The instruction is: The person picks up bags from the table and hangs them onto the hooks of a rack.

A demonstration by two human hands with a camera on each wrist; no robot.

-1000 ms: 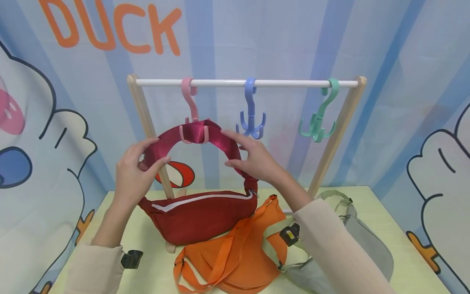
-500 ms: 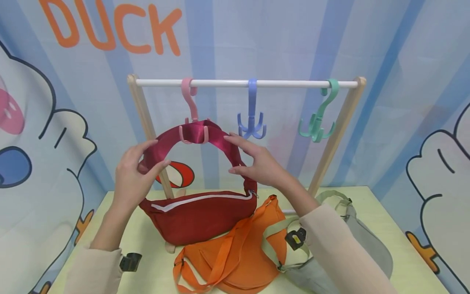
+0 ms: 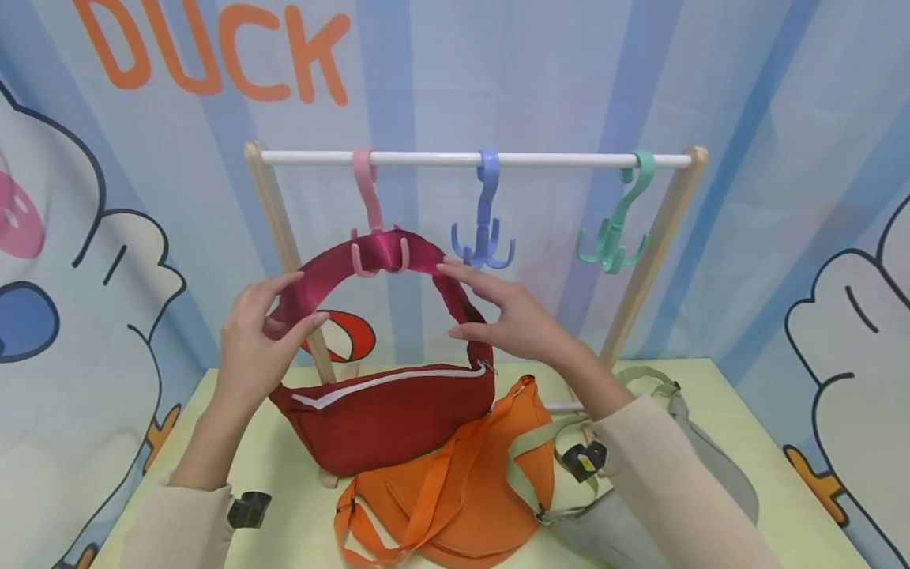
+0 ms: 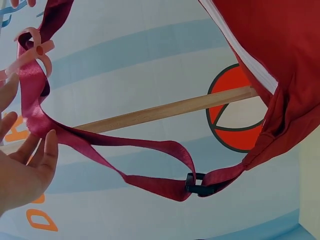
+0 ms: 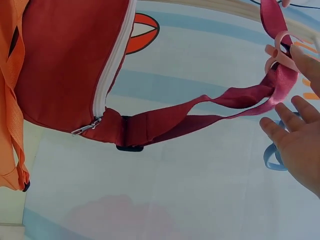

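Note:
A dark red waist bag (image 3: 387, 419) with a white zip hangs by its magenta strap (image 3: 320, 280) from the pink hook (image 3: 370, 197), the strap looped over the prongs. At the strap's left side, my left hand (image 3: 256, 332) holds it loosely between thumb and fingers. My right hand (image 3: 512, 316) is spread, its fingertips at the strap's right side near the hook. Seen in the left wrist view, the strap's black buckle (image 4: 197, 185) lies below the hand. An orange bag (image 3: 455, 490) overlaps the red bag's lower right.
A white rail (image 3: 426, 159) on wooden posts also carries a blue hook (image 3: 485, 213) and a green hook (image 3: 622, 213). A grey-green bag (image 3: 711, 466) lies on the pale yellow table (image 3: 273, 537), partly behind my right sleeve. A printed cartoon backdrop stands behind.
My right hand has shifted slightly right and down along the strap. The strap has moved a little on the pink hook, and the blue hook has turned. My left hand stays almost still.

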